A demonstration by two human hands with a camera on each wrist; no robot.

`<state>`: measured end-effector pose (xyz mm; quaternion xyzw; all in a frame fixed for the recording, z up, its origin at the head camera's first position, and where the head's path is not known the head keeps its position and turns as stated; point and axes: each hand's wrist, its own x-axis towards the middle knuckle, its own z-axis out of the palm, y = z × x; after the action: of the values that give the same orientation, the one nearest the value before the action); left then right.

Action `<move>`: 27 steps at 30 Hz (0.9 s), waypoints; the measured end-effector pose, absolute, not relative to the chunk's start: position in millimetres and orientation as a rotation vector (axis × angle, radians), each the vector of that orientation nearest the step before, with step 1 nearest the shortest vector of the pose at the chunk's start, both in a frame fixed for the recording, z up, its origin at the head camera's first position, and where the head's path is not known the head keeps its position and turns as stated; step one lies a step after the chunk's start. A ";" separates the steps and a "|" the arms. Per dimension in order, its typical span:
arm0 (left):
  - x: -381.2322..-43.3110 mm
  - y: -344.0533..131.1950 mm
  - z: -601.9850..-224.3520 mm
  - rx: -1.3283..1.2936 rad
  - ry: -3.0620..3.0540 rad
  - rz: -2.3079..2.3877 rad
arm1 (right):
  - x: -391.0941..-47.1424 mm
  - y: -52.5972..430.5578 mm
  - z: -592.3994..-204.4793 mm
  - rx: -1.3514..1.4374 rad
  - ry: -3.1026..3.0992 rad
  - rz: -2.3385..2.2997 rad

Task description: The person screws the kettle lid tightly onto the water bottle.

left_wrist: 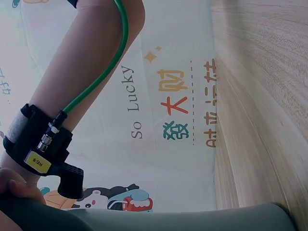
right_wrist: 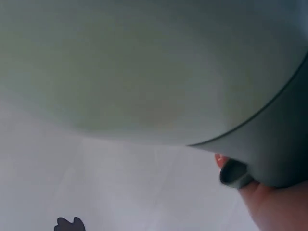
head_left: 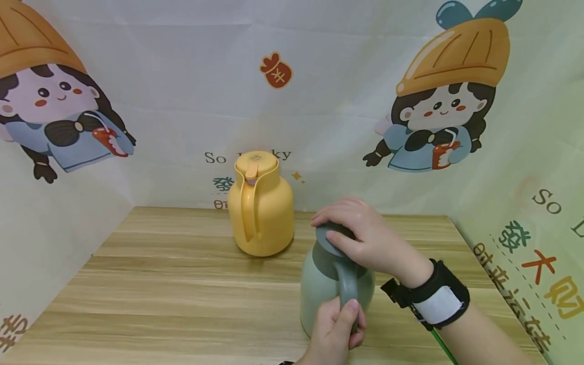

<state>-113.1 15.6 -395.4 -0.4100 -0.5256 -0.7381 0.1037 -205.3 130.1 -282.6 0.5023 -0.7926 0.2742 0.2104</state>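
Observation:
A grey-green vacuum jug stands upright at the right of the wooden table. My left hand grips its handle low down, thumb along the near side. On top, my right hand holds the round lid, thumb on the near edge and fingers over the far side. The jug's pale body fills much of the right wrist view, with its spout beside a hand. In the left wrist view the jug's side runs along the bottom. The right palm hides part of the lid.
A yellow vacuum jug stands farther back, left of the green one, handle facing me. Printed cloth walls the back and sides of the wooden table. A green cable runs along the right forearm from its wrist strap.

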 end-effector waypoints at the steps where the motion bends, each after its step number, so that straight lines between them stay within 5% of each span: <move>1: -113.1 15.6 -395.9 -1.208 -1.552 -2.179 | -203.5 129.3 -282.8 1.365 -2.224 0.745; 27: -110.5 13.8 -390.1 -1.218 -1.563 -2.167 | -174.9 106.5 -283.5 0.805 -2.433 0.479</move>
<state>-110.5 13.8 -390.1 -0.4127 -0.5295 -0.7340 0.1025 -174.9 106.5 -283.5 0.2979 -0.9001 0.1771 0.2639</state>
